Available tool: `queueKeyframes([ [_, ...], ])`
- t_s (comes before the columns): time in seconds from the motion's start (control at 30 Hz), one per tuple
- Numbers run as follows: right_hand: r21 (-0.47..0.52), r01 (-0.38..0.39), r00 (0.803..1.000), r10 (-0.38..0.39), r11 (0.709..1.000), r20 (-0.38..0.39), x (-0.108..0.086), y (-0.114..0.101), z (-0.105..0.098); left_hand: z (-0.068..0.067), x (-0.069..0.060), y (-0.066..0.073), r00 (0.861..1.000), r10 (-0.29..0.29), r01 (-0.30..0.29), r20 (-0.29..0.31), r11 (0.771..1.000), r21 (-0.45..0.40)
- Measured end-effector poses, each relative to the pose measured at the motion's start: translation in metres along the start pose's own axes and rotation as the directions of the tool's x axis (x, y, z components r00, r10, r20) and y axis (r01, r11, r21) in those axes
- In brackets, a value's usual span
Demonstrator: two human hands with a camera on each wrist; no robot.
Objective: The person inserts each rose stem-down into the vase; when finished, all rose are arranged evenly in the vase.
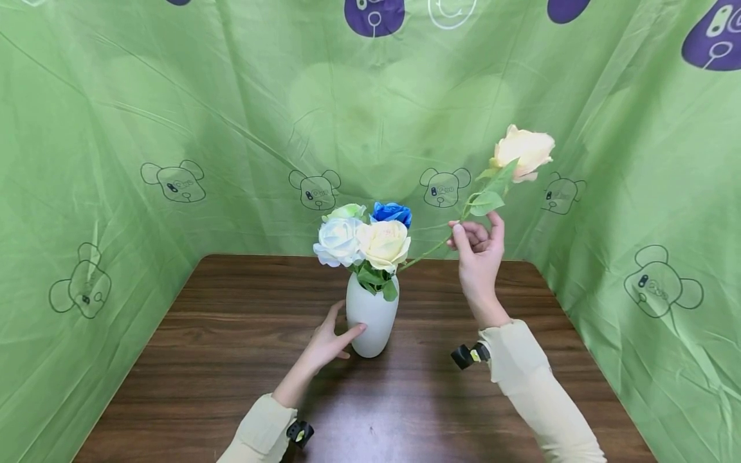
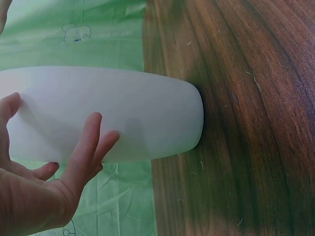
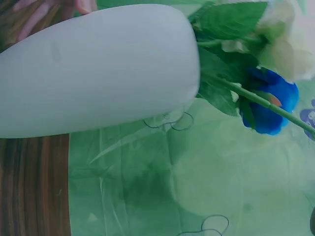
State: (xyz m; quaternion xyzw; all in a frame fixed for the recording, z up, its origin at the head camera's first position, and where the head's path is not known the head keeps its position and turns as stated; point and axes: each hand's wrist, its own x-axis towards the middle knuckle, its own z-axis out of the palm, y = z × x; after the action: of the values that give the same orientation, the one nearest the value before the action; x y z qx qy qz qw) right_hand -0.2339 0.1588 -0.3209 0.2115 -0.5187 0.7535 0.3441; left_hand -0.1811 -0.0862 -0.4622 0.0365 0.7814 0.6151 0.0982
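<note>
A white vase [image 1: 372, 315] stands on the table, its mouth filled with artificial roses. My left hand [image 1: 324, 344] holds its left side, thumb across the front; in the left wrist view the spread fingers [image 2: 88, 142] touch the vase wall. My right hand [image 1: 482, 254] pinches the green stem of a pale peach rose [image 1: 523, 153] between thumb and fingertips. That stem [image 3: 268, 104] slants down to the leaves at the vase mouth, which hide its lower end. In the vase are a blue rose [image 1: 392, 213], a cream rose [image 1: 384, 245], a pale blue-white rose [image 1: 338, 242] and a greenish one [image 1: 347, 212].
The dark wood-grain table [image 1: 243, 321] reaches back to a green cloth [image 1: 260, 128] printed with bear heads, which surrounds it at the back and both sides. A small black device [image 1: 470, 355] sits at the right cuff, another [image 1: 300, 434] at the left cuff.
</note>
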Motion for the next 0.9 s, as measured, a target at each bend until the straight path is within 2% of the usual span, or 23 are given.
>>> queueKeyframes([
  [0.23, -0.107, 0.044, 0.989, -0.028, 0.993, 0.144, -0.013, 0.007, 0.013, -0.001, -0.001, 0.000, 1.000, -0.015, 0.015, -0.002, 1.000, 0.010],
  [0.33, -0.192, 0.096, 0.977, -0.056, 0.977, 0.205, -0.017, 0.009, 0.017, -0.001, -0.002, 0.000, 1.000, -0.015, 0.015, -0.001, 1.000, 0.009],
  [0.4, -0.263, 0.158, 0.968, -0.097, 0.952, 0.233, -0.018, 0.009, 0.018, 0.000, -0.002, 0.000, 1.000, -0.013, 0.013, 0.000, 1.000, 0.009],
  [0.53, -0.329, 0.245, 0.950, -0.158, 0.912, 0.271, -0.017, 0.005, 0.020, 0.000, -0.001, 0.001, 1.000, -0.009, 0.009, -0.001, 1.000, 0.013],
  [0.67, -0.346, 0.264, 0.935, -0.151, 0.900, 0.322, -0.021, -0.002, 0.027, 0.000, 0.000, 0.001, 1.000, -0.003, 0.003, -0.003, 1.000, 0.009],
  [0.77, -0.348, 0.274, 0.924, -0.146, 0.897, 0.352, -0.031, -0.001, 0.031, 0.000, 0.000, 0.001, 1.000, -0.002, 0.002, -0.002, 1.000, 0.010],
  [0.83, -0.366, 0.280, 0.925, -0.147, 0.888, 0.351, -0.040, 0.009, 0.030, 0.000, -0.001, 0.001, 1.000, -0.004, 0.004, 0.000, 1.000, 0.013],
  [0.9, -0.393, 0.265, 0.936, -0.137, 0.881, 0.323, -0.051, 0.021, 0.027, 0.000, -0.001, 0.001, 1.000, -0.003, 0.003, 0.001, 1.000, 0.015],
])
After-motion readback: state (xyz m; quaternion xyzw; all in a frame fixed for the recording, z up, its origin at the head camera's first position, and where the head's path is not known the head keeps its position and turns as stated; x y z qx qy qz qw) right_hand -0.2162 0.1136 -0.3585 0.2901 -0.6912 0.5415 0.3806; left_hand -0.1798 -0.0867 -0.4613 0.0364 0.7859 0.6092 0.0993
